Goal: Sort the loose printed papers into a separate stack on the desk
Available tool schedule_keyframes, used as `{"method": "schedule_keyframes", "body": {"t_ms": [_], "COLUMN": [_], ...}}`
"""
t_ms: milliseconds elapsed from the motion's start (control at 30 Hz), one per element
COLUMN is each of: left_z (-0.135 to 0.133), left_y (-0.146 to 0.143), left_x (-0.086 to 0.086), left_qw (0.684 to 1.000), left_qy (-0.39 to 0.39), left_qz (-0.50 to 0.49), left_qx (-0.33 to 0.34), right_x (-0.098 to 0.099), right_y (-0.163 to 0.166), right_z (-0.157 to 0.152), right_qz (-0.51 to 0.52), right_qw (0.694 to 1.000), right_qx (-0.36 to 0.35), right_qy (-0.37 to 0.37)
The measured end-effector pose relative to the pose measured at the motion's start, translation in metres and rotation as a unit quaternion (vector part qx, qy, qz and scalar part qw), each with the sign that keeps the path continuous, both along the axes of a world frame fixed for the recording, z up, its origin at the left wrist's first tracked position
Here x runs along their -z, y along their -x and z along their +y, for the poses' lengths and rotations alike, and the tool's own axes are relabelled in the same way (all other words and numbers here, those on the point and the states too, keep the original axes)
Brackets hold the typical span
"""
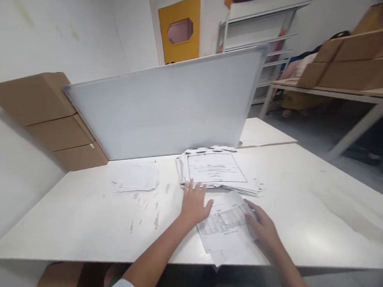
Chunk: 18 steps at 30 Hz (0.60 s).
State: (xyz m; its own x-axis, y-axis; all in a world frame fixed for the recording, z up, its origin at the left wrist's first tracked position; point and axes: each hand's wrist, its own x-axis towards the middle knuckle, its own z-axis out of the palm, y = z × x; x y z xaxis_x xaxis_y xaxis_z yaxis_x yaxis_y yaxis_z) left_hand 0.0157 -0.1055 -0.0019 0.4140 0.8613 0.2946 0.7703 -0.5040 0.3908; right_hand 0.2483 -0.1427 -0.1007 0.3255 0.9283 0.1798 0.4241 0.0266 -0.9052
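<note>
My left hand (194, 202) lies flat on the white table (86, 219), fingers spread, touching the near edge of a thick pile of printed papers (216, 170). My right hand (263, 225) grips the right edge of a loose printed sheet with a table on it (224, 230), which lies in front of the pile and hangs slightly over the table's near edge. The thumb rests on top of the sheet, fingers curled at its side.
A smaller pile of blank sheets (135, 179) lies to the left. A whiteboard (169, 106) stands behind the papers. Cardboard boxes (50, 122) are stacked at the left wall; more boxes (351, 60) sit on a table at right. A shelf (263, 39) and a yellow door (180, 29) are behind.
</note>
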Motion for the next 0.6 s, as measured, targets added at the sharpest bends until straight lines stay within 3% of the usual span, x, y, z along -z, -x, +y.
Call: {"method": "schedule_keyframes", "body": {"t_ms": [100,267,433,600], "left_z": [0.02,0.025,0.022,0.012], "left_y": [0.014,0.02,0.019,0.029], "left_x": [0.027,0.061,0.06,0.056], "left_qw": [0.996,0.997,0.999,0.995], "left_qy": [-0.014,-0.032,-0.032,-0.048], "left_qz": [0.085,0.064,0.018,-0.09], "left_qx": [-0.007,-0.01,0.0,0.016], "right_x": [0.002,0.003,-0.013,-0.04], "right_y": [0.001,0.003,0.006,-0.012], "right_z": [0.001,0.004,-0.004,-0.052], "right_qz": [0.012,0.023,0.044,0.079], "right_qw": [1.0,1.0,0.999,0.997], "right_qx": [0.0,-0.017,-0.002,0.025], "right_qy": [-0.016,-0.012,0.019,0.007]}}
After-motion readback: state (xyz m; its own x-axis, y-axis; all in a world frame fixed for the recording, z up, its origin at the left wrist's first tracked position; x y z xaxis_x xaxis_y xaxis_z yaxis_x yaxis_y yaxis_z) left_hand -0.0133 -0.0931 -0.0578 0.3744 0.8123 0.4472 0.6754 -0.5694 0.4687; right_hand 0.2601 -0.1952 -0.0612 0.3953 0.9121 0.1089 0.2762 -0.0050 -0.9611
